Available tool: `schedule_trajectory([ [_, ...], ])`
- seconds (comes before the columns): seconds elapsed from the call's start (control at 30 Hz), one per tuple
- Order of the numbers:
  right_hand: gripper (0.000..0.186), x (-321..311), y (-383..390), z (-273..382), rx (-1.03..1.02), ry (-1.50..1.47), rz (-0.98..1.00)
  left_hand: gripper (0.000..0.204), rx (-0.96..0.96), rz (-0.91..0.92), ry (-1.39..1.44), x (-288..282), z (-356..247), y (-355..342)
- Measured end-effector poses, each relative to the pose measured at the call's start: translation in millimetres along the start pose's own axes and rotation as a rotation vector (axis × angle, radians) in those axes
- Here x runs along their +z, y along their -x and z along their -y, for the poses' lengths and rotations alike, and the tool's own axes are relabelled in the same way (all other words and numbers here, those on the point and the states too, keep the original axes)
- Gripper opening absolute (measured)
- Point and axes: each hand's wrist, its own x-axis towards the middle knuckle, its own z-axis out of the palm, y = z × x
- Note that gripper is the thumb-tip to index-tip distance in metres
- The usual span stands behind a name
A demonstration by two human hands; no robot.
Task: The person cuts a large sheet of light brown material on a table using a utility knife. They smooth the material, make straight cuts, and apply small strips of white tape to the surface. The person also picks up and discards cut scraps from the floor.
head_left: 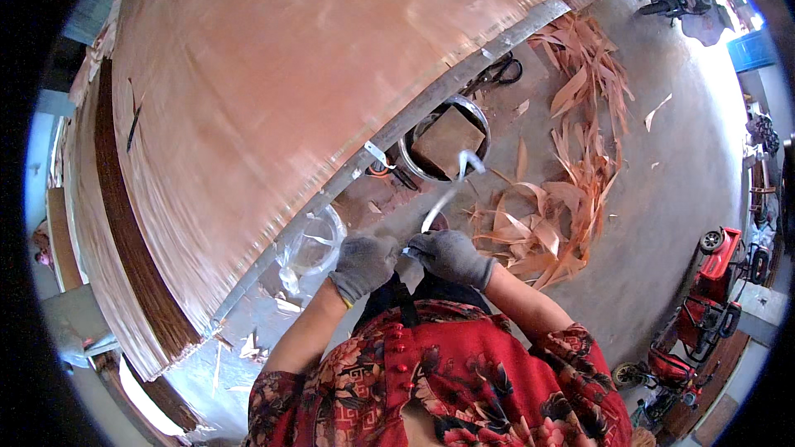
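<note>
Both my hands wear grey gloves and meet close together in front of my red flowered shirt. My right hand (454,257) has its fingertips pinched on a thin white strip (443,205), which curls up and away toward a round bucket (403,149). Beside it my left hand (364,265) is closed, and what it holds, if anything, is hidden. A brown block (450,142) sits on the bucket. Left of my left hand stands a clear, plastic-lined tub (338,228). Ahead lies a wide stack of thin reddish wood sheets (315,66).
A metal edge strip (414,112) borders the stack, with dark-handled scissors (505,72) and an orange-handled tool (379,169) beside it. Wood scraps (580,190) heap on the floor to the right. A pen-like tool (134,126) lies on the sheets. Red wheeled equipment (704,298) stands far right.
</note>
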Motion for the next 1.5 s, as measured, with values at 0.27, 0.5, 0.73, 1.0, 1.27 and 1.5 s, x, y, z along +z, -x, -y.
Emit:
schedule_trajectory([
  [0.27, 0.015, -24.7, -5.0, -34.6, 0.404, -1.435, -0.384, 0.034, -0.597, -0.074, 1.259, 12.0, -3.5, -5.1],
  [0.5, 0.04, -63.0, -2.0, -52.3, 0.233, -1.427, -0.23, 0.104, -0.142, 0.118, 0.108, -12.5, -17.9, -26.8],
  [0.73, 0.064, -85.7, 0.8, -58.6, 0.175, -1.136, 0.0, 0.091, -0.249, -0.073, 0.535, -28.0, -42.8, -89.9],
  [1.0, 0.041, -98.5, 2.9, -67.1, 0.205, -1.102, 0.004, 0.091, -0.254, -0.2, 0.668, -2.6, -44.9, -122.3],
  [1.27, 0.018, -136.2, 8.1, -94.5, 0.335, -0.921, -0.03, 0.087, -0.445, -0.224, 1.046, -0.4, -37.6, -125.5],
  [1.5, 0.035, -123.6, -12.2, -116.7, -0.127, -0.707, -0.325, 0.078, -0.468, -0.179, 1.19, 5.0, -25.3, -130.7],
])
